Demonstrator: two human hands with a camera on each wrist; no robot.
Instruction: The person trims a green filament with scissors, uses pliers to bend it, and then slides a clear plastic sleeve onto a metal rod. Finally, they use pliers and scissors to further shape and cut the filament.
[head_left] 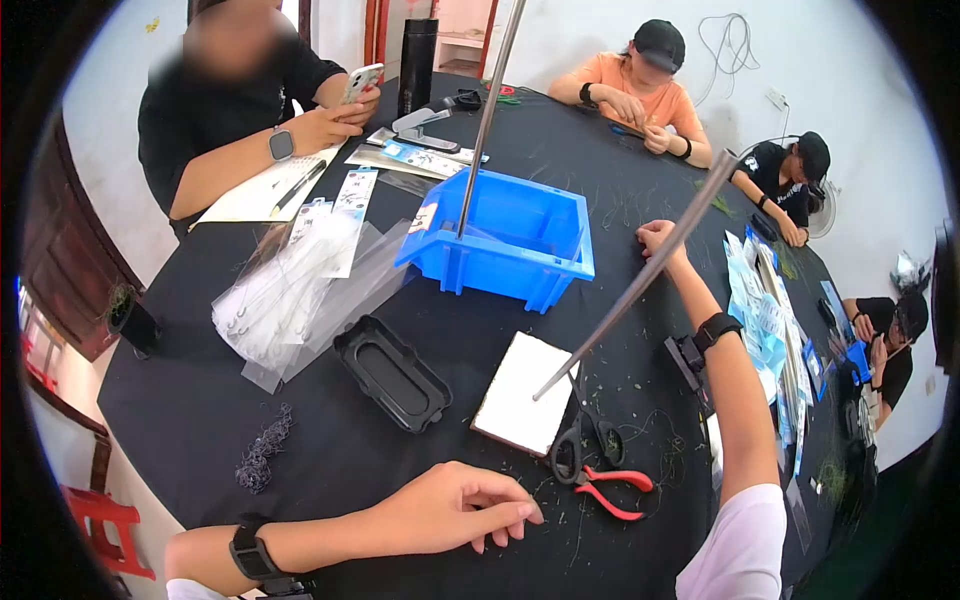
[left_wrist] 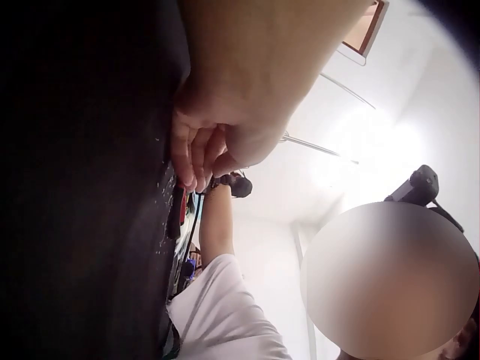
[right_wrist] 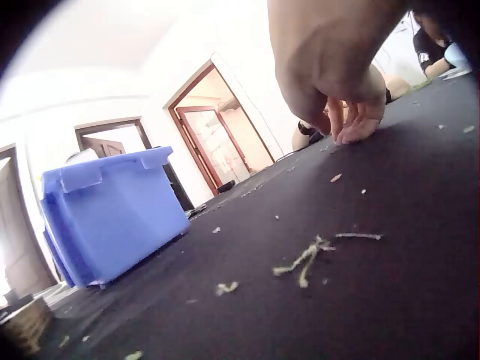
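The left hand point(head_left: 455, 508) rests near the table's front edge, fingers loosely bent, with no object visible in it. Just right of it lie red-handled pliers point(head_left: 616, 490) and black scissors point(head_left: 568, 456). A white block point(head_left: 524, 395) sits beyond, a thin metal rod point(head_left: 640, 285) rising from it. The right hand point(head_left: 657, 238) reaches out past the blue bin point(head_left: 512, 268), to its right. In the right wrist view, the fingers of the right hand point(right_wrist: 352, 112) bend down to the dark cloth; nothing shows between them. Small green scraps point(right_wrist: 304, 260) lie nearer the camera.
A black tray point(head_left: 393, 373), clear plastic sleeves point(head_left: 285, 300) and a tangle of dark thread point(head_left: 265, 448) lie on the left. Blue-and-white packets point(head_left: 765, 310) lie at the right. Several people sit around the table point(head_left: 210, 440); another metal rod point(head_left: 488, 110) stands by the bin.
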